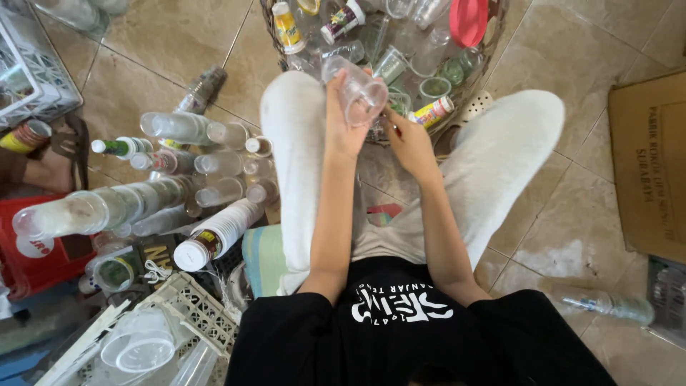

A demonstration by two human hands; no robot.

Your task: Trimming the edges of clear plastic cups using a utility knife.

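Note:
I sit on the floor in white trousers with a wire basket (493,43) of plastic cups and small bottles between my knees. My left hand (341,121) grips a clear plastic cup (357,91), held on its side above the basket's near rim. My right hand (406,139) is just to the right of it, fingers curled at the basket's edge near a small bottle with a colourful label (434,111); whether it holds anything is unclear. A pink lid (468,21) lies at the basket's far side.
Long stacks of nested clear cups (107,207) and a white cup stack (214,236) lie at my left, with bottles (121,148). White plastic crates (193,314) (28,71), a red crate (36,257), a cardboard box (650,164), and a bottle (607,304) surround me. Another person's foot (43,168) is at far left.

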